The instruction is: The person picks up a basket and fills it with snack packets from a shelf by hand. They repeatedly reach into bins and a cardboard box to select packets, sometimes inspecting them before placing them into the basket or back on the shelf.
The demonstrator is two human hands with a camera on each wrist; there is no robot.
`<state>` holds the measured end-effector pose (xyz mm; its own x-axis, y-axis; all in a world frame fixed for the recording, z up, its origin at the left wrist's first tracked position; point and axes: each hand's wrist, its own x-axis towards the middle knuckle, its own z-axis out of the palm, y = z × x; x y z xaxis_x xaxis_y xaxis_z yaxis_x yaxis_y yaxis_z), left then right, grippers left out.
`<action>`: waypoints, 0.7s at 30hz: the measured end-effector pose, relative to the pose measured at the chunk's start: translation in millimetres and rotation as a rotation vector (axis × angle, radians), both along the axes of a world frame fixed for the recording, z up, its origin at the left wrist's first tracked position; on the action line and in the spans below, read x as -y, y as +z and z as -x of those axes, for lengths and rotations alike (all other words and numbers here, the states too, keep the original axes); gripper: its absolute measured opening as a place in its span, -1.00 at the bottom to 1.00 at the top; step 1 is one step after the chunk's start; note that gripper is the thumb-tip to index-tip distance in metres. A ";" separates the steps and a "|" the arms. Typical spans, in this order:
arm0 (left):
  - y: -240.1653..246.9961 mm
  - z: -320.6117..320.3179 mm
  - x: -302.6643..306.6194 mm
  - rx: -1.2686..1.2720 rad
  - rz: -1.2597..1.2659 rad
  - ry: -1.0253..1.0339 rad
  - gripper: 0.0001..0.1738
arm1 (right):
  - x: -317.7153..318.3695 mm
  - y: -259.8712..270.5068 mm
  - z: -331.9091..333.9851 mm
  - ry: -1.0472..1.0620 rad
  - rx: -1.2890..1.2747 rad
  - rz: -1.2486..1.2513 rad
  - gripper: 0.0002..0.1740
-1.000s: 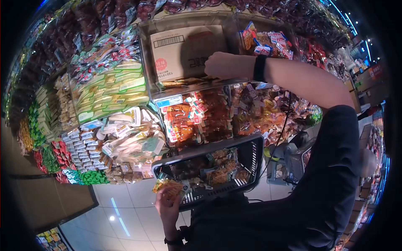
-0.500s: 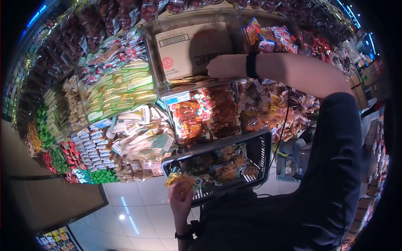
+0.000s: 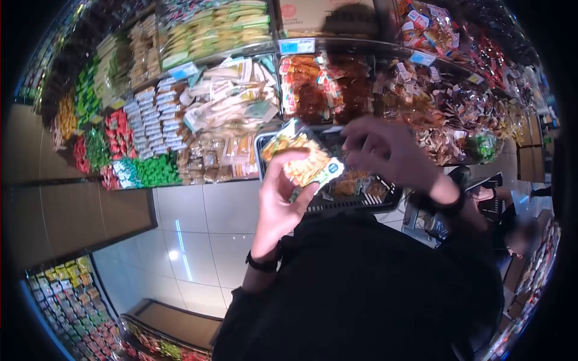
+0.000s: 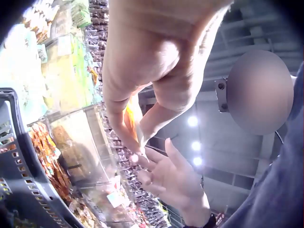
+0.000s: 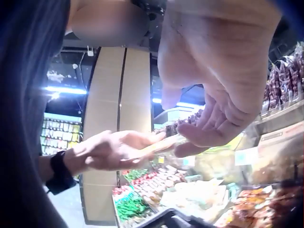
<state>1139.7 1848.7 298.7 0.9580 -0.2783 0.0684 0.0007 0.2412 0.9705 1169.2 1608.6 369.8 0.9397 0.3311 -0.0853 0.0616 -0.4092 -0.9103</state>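
Thumb and fingers of the left hand [image 3: 280, 207] pinch a clear food packet [image 3: 310, 165] with yellow-orange contents, tilted above the black basket. To its right the right hand [image 3: 394, 153] hovers with bent, relaxed fingers and holds nothing visible. The left wrist view shows the packet [image 4: 133, 114] edge-on in the left hand [image 4: 152, 61], the right hand [image 4: 175, 185] close to its far end. In the right wrist view the right hand's fingers [image 5: 204, 135] are beside the packet's edge; whether they touch it is unclear. Several packets lie inside the basket [image 3: 355, 207].
Bins of packaged snacks [image 3: 235, 96] fill the display behind the basket. A cardboard box [image 3: 307, 18] sits in an upper bin. Tiled floor [image 3: 226, 210] shows at the lower left, and another person's arm [image 3: 490, 192] with a basket is at the right.
The right hand has come back from the boxed bin to beside the packet. My left hand has raised the packet from the basket's left edge to above it. The view has shifted downward.
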 end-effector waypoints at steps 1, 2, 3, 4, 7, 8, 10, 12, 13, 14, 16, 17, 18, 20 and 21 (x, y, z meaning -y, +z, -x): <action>4.8 4.6 0.7 -0.008 -0.008 -0.029 -0.34 | -12.4 -15.1 18.4 -0.029 0.028 -0.034 -0.58; 8.9 9.6 3.5 -0.006 -0.004 -0.038 -0.37 | -22.6 -27.6 34.7 -0.064 0.059 -0.064 -0.57; 7.1 14.6 1.5 0.029 -0.056 -0.058 -0.38 | -29.3 -32.5 47.1 -0.100 -0.048 -0.114 -0.60; 4.7 19.6 -0.6 0.064 -0.108 -0.076 -0.40 | -37.6 -28.0 55.3 -0.146 -0.139 -0.152 -0.64; 5.2 32.5 -3.3 0.175 0.104 0.018 -0.42 | -48.0 -41.1 75.0 -0.235 -0.214 -0.398 -0.72; 11.9 40.2 -4.0 0.094 0.164 0.041 -0.38 | -46.4 -40.2 78.0 -0.205 -0.247 -0.409 -0.72; 30.2 47.4 -7.6 0.083 0.151 0.060 -0.43 | -48.5 -40.5 83.8 -0.179 -0.278 -0.418 -0.71; 19.9 51.5 -21.7 0.059 0.126 0.013 -0.47 | -54.7 -41.0 87.6 -0.210 -0.023 -0.632 -0.63; 16.9 53.6 -29.5 0.035 0.097 -0.037 -0.49 | -48.5 -49.4 84.3 -0.150 0.045 -0.616 -0.43; 16.6 58.9 -34.1 0.034 0.099 -0.021 -0.49 | -52.7 -48.4 84.1 -0.135 0.038 -0.615 -0.43; 21.7 66.2 -39.4 -0.174 0.180 -0.036 -0.47 | -60.1 -36.6 83.7 -0.015 0.177 -0.711 -0.26; 24.7 69.0 -42.1 -0.263 0.270 -0.083 -0.48 | -58.3 -26.7 85.2 0.105 0.138 -0.682 -0.25; 21.6 70.4 -46.1 -0.262 0.281 -0.065 -0.48 | -56.5 -21.7 86.1 0.123 0.129 -0.675 -0.25; 14.4 68.0 -54.8 -0.381 0.562 -0.274 -0.49 | -56.3 -16.8 80.1 0.316 0.510 -0.022 -0.46; 19.6 73.3 -48.4 -0.442 0.556 -0.164 -0.46 | -63.9 -18.1 79.1 0.277 0.701 0.096 -0.63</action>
